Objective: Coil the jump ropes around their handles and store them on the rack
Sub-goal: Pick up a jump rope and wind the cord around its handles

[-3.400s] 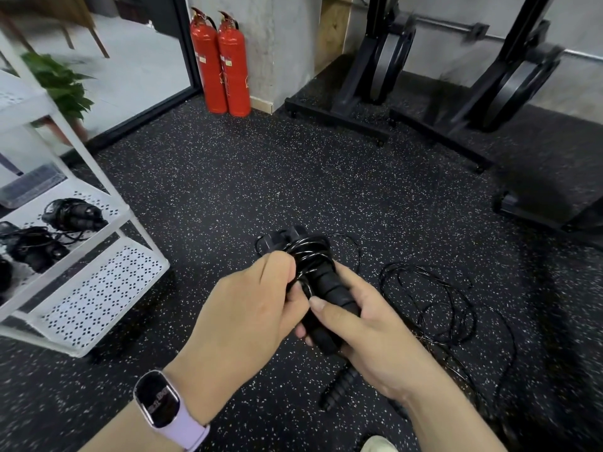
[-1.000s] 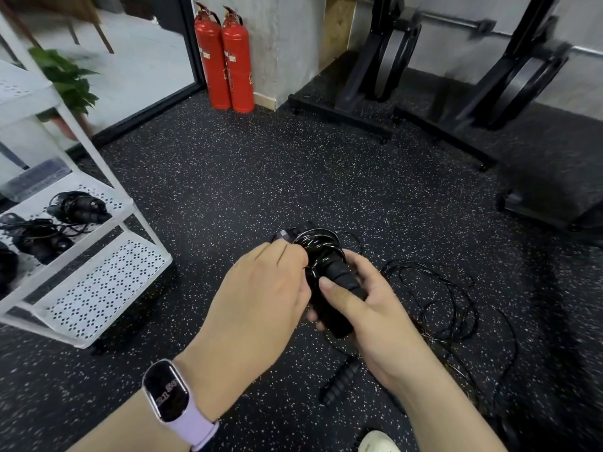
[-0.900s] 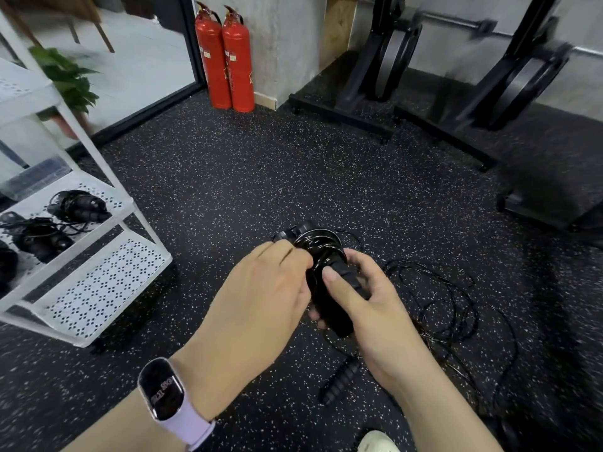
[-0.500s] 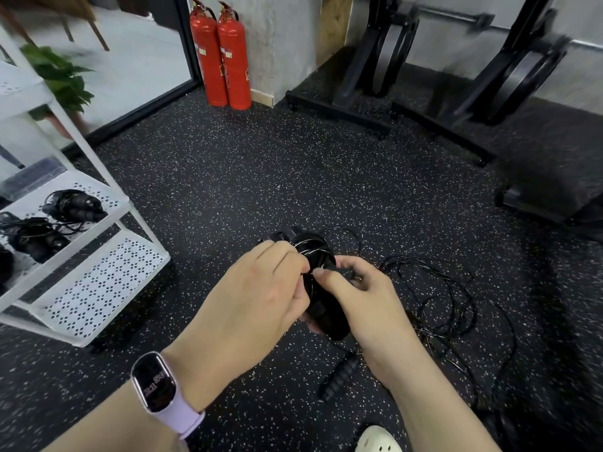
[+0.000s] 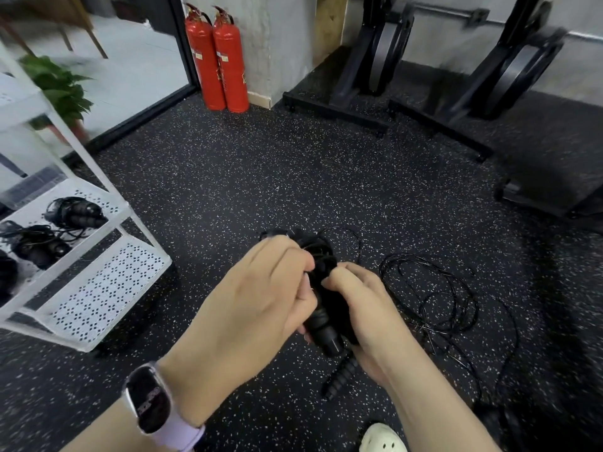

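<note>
Hands are meeting low in my view: left hand [image 5: 261,298] and right hand [image 5: 362,308] are both gripping the coiled jump rope handles [image 5: 323,308] above the floor. I am seeing a loose rope [image 5: 437,298] lying tangled just right. Farther left, the white rack [image 5: 107,288] is holding coiled ropes [image 5: 76,212]. Fire extinguishers [image 5: 217,60] are standing beyond.

Both hands grip one coiled jump rope [image 5: 321,282], the left hand [image 5: 261,298] curled over its wrapped top and the right hand [image 5: 362,308] round its handles, with loose rope [image 5: 437,301] on the floor just right of them and the white rack [image 5: 94,282] to their left.
</note>
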`<state>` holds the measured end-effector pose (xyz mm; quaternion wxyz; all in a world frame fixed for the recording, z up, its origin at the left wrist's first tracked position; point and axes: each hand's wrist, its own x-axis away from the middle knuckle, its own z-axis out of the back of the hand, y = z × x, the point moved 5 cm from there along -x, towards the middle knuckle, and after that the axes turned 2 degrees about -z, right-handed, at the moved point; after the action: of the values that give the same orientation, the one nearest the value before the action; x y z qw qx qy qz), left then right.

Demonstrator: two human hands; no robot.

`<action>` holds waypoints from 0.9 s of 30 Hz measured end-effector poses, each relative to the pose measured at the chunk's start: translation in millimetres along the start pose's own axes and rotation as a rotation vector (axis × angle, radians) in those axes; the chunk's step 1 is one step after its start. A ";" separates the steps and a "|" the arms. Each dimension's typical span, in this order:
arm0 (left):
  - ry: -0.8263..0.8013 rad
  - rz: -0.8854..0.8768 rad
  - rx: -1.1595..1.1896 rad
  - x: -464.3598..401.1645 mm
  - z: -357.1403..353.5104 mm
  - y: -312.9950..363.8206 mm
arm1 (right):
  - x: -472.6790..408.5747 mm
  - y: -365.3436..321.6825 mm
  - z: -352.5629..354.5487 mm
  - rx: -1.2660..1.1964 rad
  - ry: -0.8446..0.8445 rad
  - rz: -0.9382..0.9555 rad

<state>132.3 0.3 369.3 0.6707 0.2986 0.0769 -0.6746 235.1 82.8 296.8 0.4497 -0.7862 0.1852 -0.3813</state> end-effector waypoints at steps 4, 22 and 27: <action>-0.286 -0.006 -0.029 -3.7 -5.4 -4.8 | 1.8 1.4 11.2 0.174 0.151 0.041; 0.050 0.230 0.054 8.8 12.3 -25.8 | -2.4 5.0 -11.2 0.049 0.005 0.045; 0.061 0.314 0.156 18.3 13.9 -35.2 | 4.0 3.4 -18.4 -0.019 -0.012 0.045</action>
<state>96.1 -19.3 360.8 0.7398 0.3785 -0.0029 -0.5562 223.7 68.1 301.2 0.4520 -0.7883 0.2037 -0.3645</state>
